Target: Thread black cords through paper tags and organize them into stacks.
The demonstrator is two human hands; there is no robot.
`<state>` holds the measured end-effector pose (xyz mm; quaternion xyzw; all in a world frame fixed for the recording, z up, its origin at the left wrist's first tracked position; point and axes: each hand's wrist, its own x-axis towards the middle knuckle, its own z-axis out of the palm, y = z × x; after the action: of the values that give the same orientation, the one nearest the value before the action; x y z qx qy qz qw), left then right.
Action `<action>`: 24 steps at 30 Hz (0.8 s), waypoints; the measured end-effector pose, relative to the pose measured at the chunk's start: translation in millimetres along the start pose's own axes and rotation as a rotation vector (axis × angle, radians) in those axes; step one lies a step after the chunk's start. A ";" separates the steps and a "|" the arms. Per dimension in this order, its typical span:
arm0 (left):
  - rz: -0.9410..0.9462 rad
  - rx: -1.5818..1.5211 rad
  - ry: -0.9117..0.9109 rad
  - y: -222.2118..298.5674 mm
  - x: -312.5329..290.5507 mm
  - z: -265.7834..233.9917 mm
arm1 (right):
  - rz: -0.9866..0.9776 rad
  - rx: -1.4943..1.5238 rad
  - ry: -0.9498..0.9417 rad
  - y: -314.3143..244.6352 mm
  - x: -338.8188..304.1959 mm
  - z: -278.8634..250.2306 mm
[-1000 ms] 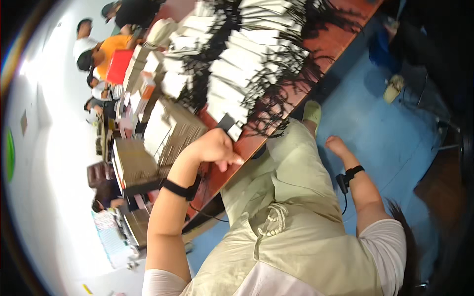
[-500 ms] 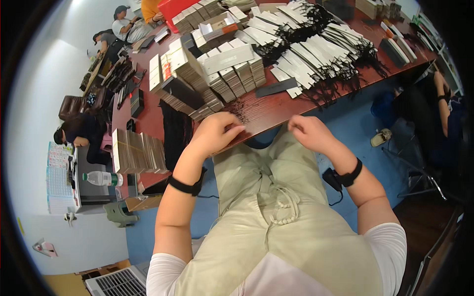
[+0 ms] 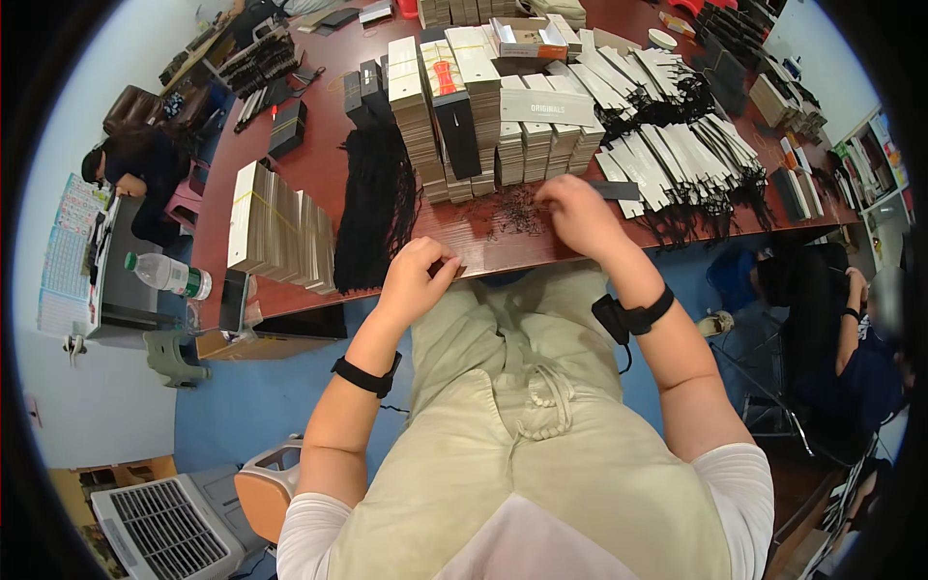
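Observation:
My left hand is at the table's near edge, fingers curled and thumb close to them; I cannot make out anything in it. My right hand reaches over the tabletop with its fingertips drawn together at a scatter of tiny dark thin pieces. Whether it pinches one is too small to see. Just beyond that hand, a dark grey flat strip lies by a spread of white card tags with black cords. Behind the scatter stand stacks of white cards, with a black card leaning on a neighbouring stack.
A bundle of black cords lies left of the stacks. Further left stands a banded card stack near a plastic bottle. An open small box sits on the stacks. People sit at the left and right.
My right hand has moved forward from the table edge to the dark pieces. My left hand stays near the edge. The view has shifted, showing more of the table's right side.

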<state>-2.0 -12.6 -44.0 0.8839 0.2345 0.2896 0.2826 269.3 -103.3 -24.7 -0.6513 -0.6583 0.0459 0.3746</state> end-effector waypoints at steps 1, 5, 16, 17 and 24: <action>-0.004 -0.014 -0.002 -0.6 1.1 1.1 | 0.048 -0.001 0.061 4.7 -4.5 -8.0; 0.041 -0.005 0.044 -3.7 10.2 5.7 | 0.221 -0.079 0.275 20.8 -44.8 -18.1; 0.115 -0.025 0.090 -8.3 20.4 10.8 | 0.063 -0.324 0.206 22.9 -20.0 -23.9; 0.105 -0.016 0.097 -9.6 19.7 9.6 | 0.096 -0.487 0.186 32.9 -19.0 -35.2; 0.089 -0.012 0.136 -6.2 23.1 10.6 | 0.057 -0.443 0.041 60.5 -22.2 -65.0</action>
<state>20.0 1.4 -46.3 0.8699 0.2118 0.3628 0.2583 352.1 -141.9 -21.1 -0.7368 -0.6259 -0.1024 0.2342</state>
